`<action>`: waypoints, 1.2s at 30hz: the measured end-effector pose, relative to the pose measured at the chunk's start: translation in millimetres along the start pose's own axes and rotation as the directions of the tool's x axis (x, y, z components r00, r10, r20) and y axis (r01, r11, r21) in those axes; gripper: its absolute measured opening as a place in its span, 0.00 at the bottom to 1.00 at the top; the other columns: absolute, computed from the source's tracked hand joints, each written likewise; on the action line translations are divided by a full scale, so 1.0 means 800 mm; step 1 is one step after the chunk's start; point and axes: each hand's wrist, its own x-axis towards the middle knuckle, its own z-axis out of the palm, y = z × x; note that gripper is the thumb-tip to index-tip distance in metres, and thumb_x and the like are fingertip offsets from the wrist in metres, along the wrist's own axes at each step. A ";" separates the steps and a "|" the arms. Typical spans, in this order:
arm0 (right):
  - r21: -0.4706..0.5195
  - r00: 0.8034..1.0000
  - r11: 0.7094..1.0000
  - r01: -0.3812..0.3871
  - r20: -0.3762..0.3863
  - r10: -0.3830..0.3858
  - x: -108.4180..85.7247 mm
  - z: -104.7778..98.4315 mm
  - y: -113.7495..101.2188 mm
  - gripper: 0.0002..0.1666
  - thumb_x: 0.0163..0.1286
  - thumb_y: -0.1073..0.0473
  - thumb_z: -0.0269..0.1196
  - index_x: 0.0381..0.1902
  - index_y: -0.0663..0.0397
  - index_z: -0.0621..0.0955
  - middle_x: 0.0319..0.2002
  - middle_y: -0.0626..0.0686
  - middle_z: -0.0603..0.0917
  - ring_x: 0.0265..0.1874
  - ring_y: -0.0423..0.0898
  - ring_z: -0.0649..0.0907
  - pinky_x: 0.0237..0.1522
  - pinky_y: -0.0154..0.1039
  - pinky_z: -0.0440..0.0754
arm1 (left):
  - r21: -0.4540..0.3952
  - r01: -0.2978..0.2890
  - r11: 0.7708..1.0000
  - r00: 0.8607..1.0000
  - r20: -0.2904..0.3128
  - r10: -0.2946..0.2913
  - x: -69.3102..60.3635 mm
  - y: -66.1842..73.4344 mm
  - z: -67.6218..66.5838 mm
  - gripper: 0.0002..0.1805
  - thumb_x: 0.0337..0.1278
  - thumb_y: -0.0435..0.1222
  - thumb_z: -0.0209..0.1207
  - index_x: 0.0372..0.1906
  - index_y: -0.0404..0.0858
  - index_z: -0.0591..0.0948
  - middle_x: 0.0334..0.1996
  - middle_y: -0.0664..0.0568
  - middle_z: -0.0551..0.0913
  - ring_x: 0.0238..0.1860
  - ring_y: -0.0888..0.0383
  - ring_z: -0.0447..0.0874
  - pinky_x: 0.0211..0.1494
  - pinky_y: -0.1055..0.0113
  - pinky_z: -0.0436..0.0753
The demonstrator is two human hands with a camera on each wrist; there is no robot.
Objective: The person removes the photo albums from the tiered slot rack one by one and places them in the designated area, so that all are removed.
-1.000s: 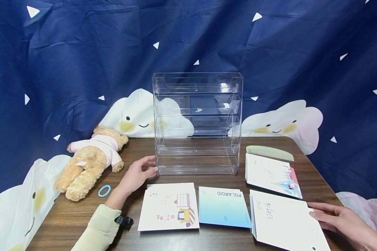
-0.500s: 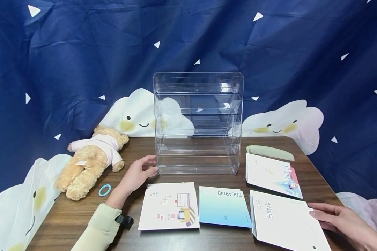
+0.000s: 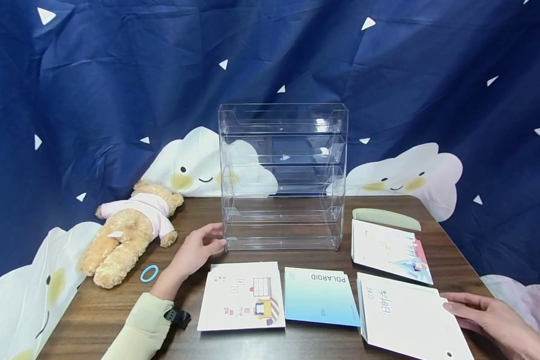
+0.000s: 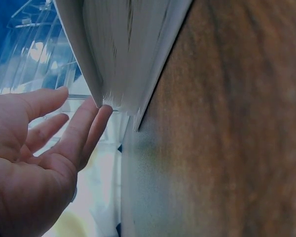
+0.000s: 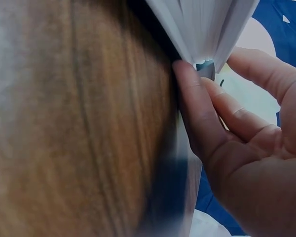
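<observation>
A clear acrylic rack (image 3: 282,216) of several tiers stands upright on the table. Beside its lower left corner, my left hand (image 3: 197,250) touches it, the fingers extended and only slightly bent. In the left wrist view a thick book's page edge (image 4: 126,54) hides part of that hand's surroundings. At the front right, my right hand (image 3: 488,316) pinches the right edge of a white book (image 3: 414,320), which lies flat. The right wrist view shows the thumb on one cover and fingers (image 5: 195,98) against the other side.
On the wooden table (image 3: 315,342) lie an illustrated white book (image 3: 240,297), a blue POLAROID book (image 3: 320,297) and another white book (image 3: 387,252). A green comb (image 3: 387,219) lies behind that one. A teddy bear (image 3: 132,227) and blue ring (image 3: 149,273) lie left. A blue curtain (image 3: 279,50) hangs behind.
The right hand's fingertips shift very slightly at the white book's edge. The left hand, the rack and the other things stay where they were.
</observation>
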 end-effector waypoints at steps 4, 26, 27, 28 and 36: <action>-0.002 1.000 1.000 -0.011 -0.006 0.011 0.001 0.002 -0.001 0.52 0.85 0.39 0.66 0.80 0.81 0.66 0.66 0.63 0.89 0.44 0.23 0.86 0.53 0.34 0.94 | -0.008 -0.004 1.000 1.000 -0.005 0.004 0.000 -0.001 -0.001 0.31 0.81 0.32 0.66 0.81 0.30 0.73 0.66 0.31 0.86 0.60 0.42 0.92 0.58 0.65 0.95; 0.010 0.999 0.999 0.035 -0.005 -0.035 -0.004 -0.001 -0.008 0.49 0.87 0.43 0.64 0.81 0.82 0.65 0.66 0.61 0.90 0.47 0.25 0.89 0.53 0.33 0.93 | -0.020 -0.002 1.000 1.000 -0.014 0.002 -0.003 -0.001 -0.004 0.31 0.81 0.33 0.66 0.81 0.31 0.74 0.67 0.31 0.85 0.60 0.42 0.92 0.58 0.65 0.94; 0.003 0.999 0.999 0.039 -0.009 -0.039 -0.006 -0.003 -0.010 0.49 0.87 0.43 0.64 0.81 0.82 0.65 0.66 0.62 0.90 0.47 0.25 0.89 0.52 0.32 0.93 | -0.014 -0.005 1.000 1.000 -0.015 0.005 -0.003 -0.001 -0.004 0.31 0.81 0.34 0.66 0.80 0.31 0.74 0.67 0.31 0.85 0.60 0.43 0.92 0.58 0.66 0.94; -0.002 0.999 0.999 0.042 -0.015 -0.042 -0.008 -0.007 -0.012 0.49 0.87 0.43 0.64 0.81 0.82 0.65 0.65 0.61 0.90 0.47 0.26 0.89 0.51 0.32 0.93 | 0.006 -0.011 1.000 1.000 -0.022 0.011 -0.004 0.000 -0.005 0.30 0.81 0.35 0.66 0.80 0.32 0.75 0.67 0.32 0.86 0.60 0.44 0.92 0.58 0.67 0.94; -0.068 0.906 0.913 0.401 -0.115 -0.407 -0.022 -0.030 -0.032 0.18 0.88 0.64 0.61 0.60 0.34 0.89 0.49 0.25 0.91 0.46 0.25 0.91 0.44 0.25 0.90 | 0.248 -0.113 0.962 0.988 -0.076 0.135 -0.008 0.021 -0.037 0.27 0.82 0.43 0.67 0.76 0.37 0.81 0.63 0.38 0.91 0.59 0.43 0.94 0.63 0.51 0.93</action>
